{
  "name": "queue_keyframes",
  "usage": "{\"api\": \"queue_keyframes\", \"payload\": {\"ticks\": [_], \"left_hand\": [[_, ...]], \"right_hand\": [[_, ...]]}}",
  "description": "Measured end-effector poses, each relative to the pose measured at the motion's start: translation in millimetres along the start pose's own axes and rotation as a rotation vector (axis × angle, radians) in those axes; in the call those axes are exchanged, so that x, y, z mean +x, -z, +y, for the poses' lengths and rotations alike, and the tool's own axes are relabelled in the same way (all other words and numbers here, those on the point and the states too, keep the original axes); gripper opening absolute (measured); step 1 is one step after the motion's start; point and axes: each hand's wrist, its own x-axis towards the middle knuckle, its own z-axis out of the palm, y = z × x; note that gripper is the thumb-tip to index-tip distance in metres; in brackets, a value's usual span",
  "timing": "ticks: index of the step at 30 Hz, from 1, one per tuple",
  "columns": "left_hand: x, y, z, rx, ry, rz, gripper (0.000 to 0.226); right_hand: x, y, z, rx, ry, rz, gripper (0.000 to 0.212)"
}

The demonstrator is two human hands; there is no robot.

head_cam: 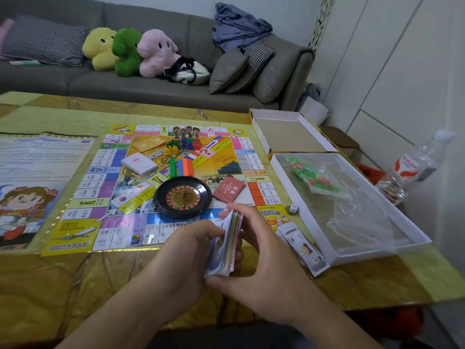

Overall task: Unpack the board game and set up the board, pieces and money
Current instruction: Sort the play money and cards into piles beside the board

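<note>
Money is what the hands are dealing with now: the left hand (191, 244) and right hand (264, 258) are both gripping one upright stack of coloured play money (227, 244), close together over the near edge of the desk (75, 285). Much already looks done. The board (226, 159) is lying unfolded and flat, carrying the roulette wheel (183, 196), a white card deck (139, 163), a red card pack (229, 190), coloured bars (181, 167) and pawns (185, 139). A few notes (303, 246) are lying beside the open box tray (377, 207), which is holding a bag of green and red pieces (313, 176), apparently unpacked yet to come. A die (293, 208) is sitting by the tray. Sorting the money seems to remain.
</note>
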Motion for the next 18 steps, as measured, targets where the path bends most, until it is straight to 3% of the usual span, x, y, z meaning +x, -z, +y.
{"api": "queue_keyframes", "payload": {"ticks": [2,5,9,12,18], "left_hand": [[-2,0,1,-0.004,-0.009,-0.026,0.034],[-6,-4,5,0.036,-0.030,0.010,0.026],[0,1,10,0.048,-0.060,0.155,0.030],[1,1,10,0.064,-0.057,0.188,0.029],[-1,-4,13,0.059,-0.047,0.156,0.031]], "right_hand": [[1,3,-1,-0.021,0.001,-0.023,0.109],[2,23,2,-0.129,-0.051,-0.183,0.120],[-4,51,14,-0.470,-0.168,-0.226,0.075],[-15,43,23,-0.730,-0.128,-0.218,0.048],[-28,28,13,-0.809,-0.113,-0.354,0.057]]}}
